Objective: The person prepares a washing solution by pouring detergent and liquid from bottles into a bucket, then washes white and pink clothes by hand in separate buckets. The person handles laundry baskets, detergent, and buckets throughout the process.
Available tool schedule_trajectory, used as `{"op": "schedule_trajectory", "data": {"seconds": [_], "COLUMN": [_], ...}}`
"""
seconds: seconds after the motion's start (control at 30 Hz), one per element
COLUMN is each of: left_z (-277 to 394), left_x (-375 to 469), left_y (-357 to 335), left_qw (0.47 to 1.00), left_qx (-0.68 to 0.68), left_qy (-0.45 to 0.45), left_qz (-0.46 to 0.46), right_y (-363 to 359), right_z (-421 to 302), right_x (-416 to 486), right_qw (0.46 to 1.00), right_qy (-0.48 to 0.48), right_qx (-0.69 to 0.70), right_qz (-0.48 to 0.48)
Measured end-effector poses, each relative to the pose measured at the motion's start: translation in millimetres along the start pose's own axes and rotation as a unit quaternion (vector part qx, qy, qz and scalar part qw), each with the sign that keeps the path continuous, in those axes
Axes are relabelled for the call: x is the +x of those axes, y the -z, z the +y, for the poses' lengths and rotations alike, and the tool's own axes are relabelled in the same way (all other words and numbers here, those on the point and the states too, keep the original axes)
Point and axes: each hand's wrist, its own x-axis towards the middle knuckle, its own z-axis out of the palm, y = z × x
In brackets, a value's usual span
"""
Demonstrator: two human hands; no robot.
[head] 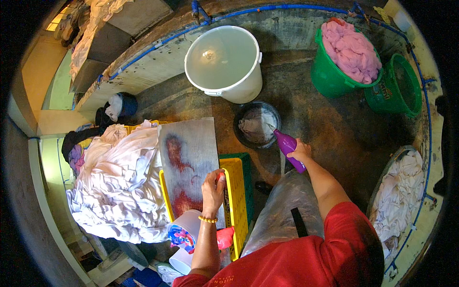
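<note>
My right hand (302,150) grips a purple plastic bottle (292,149), tilted with its neck over a black basin (239,138) on the floor. Light cloth (252,123) lies in that basin, and a pale streak shows near the bottle's mouth. My left hand (213,190), with a yellow bead bracelet at the wrist, pinches a small red object (220,175), which looks like a cap. It hovers over or touches the rim of a yellow plastic crate (235,201); I cannot tell which. A stained grey board (204,154) lies across the crate beside this hand.
White fabric (118,186) is heaped at left. A white tub of cloudy liquid (247,88) stands ahead. Pink cloth (349,50) fills a green tub (326,79), beside another green bucket (396,86). More white cloth (398,193) lies at right. A white container (190,222) holds colourful packets.
</note>
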Motion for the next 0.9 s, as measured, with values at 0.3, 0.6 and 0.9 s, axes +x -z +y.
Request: {"op": "schedule_trajectory", "data": {"seconds": [0.3, 0.6, 0.9], "left_z": [2.3, 8.7, 16.5], "left_x": [-0.4, -2.3, -32.5], "left_y": [-5.5, -6.5, 28.7], "left_qw": [0.999, 0.996, 0.986], "left_qx": [0.008, -0.07, -0.049], "left_qy": [-0.044, -0.002, -0.02], "left_qz": [0.016, 0.057, 0.16], "right_y": [3.6, 7.5, 25.0], "right_z": [0.4, -36.6, -152.5], "right_x": [-10.0, -40.7, -168.2], "right_qw": [0.999, 0.929, 0.84], "right_qy": [0.025, 0.281, 0.518], "right_qx": [0.042, 0.231, 0.159], "right_qz": [0.015, 0.069, 0.016]}}
